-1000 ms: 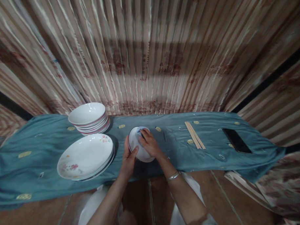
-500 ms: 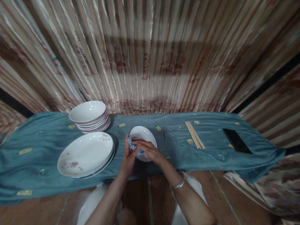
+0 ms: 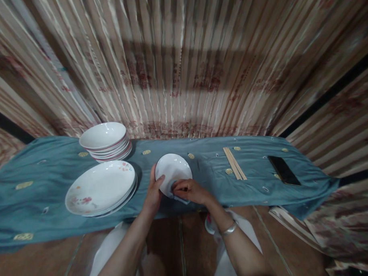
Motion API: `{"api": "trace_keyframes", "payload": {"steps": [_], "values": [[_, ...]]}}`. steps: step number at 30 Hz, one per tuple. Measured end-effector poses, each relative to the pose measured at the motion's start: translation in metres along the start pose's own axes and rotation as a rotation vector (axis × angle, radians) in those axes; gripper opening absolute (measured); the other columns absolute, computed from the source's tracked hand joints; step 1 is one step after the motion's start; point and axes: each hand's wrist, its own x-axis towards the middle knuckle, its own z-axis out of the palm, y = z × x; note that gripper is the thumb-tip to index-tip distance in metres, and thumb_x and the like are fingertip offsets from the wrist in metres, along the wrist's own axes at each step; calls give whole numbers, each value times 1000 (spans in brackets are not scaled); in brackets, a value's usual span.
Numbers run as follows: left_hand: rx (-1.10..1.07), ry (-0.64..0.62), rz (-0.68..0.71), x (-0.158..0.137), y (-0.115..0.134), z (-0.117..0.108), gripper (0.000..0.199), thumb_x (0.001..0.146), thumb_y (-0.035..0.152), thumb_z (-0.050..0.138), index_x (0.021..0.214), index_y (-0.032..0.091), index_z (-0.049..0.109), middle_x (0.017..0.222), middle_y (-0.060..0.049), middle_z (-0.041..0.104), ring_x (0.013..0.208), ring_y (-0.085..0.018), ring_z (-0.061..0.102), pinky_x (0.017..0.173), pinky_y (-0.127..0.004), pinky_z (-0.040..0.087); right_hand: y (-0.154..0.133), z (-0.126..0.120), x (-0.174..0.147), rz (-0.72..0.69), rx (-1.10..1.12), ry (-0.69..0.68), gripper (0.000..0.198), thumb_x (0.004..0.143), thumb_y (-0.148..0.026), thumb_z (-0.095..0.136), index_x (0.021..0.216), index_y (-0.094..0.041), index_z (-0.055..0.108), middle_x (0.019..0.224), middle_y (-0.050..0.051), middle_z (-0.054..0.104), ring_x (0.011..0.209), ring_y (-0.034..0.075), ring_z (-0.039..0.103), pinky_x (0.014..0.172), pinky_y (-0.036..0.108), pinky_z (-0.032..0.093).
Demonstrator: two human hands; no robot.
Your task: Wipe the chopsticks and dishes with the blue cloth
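A small white bowl is tilted above the front of the cloth-covered table. My left hand grips its left rim, thumb on the inside and fingers behind. Inside the lower right of the bowl, my right hand pinches a light blue cloth, part of which hangs over the near rim. Most of the cloth is hidden under the fingers. To the left lie stacked oval plates with a flower print, and behind them rises a stack of white bowls with red rims.
Several wooden chopsticks lie right of the bowl, and a black phone is farther right. A teal tablecloth covers the long table. Pleated curtains hang directly behind it.
My right hand has moved with the cloth from the bowl's left side to its lower right rim. The left hand still holds the bowl; the view has shifted slightly.
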Motion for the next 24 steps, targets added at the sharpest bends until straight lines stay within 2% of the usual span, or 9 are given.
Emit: {"api": "trace_keyframes", "payload": {"steps": [2,5,9,12,18,24], "values": [[6,-8,10,1,1,0,80,73,36,65,146,26,34,145,-8,47,123,-26,53,98,-38,46,5,-7,-4,10,-169,24,15,83,-21,59,75,-16,71,84,3,69,78,15,64,74,25,48],[23,-28,12,1,2,1,79,74,37,65,146,26,34,150,-7,40,128,-27,48,98,-36,46,9,-16,-6,89,-400,89,15,77,-10,58,75,-17,71,82,2,70,78,16,64,76,26,48],[47,-55,-16,-2,6,1,79,75,39,66,146,28,34,153,-5,37,127,-28,49,94,-36,50,13,-19,0,199,-660,253,19,79,-9,55,76,-20,70,89,5,72,87,19,65,83,29,48],[49,-61,-12,-4,7,2,81,73,39,67,146,27,35,151,-6,39,127,-29,49,93,-37,51,17,-17,9,220,-763,364,19,83,-11,52,82,-19,69,94,8,71,92,21,64,90,32,47],[62,-73,4,-5,6,2,77,74,38,67,144,29,39,152,-5,38,129,-29,46,94,-37,50,31,-13,33,119,-678,554,29,87,-14,47,111,-14,64,121,14,63,118,23,54,107,40,37],[13,-75,-23,-6,5,2,77,74,34,67,145,30,37,152,-5,39,124,-27,52,95,-38,49,35,-10,53,-3,-456,598,42,87,-18,46,128,-16,56,133,12,55,126,21,48,110,40,35]]}}
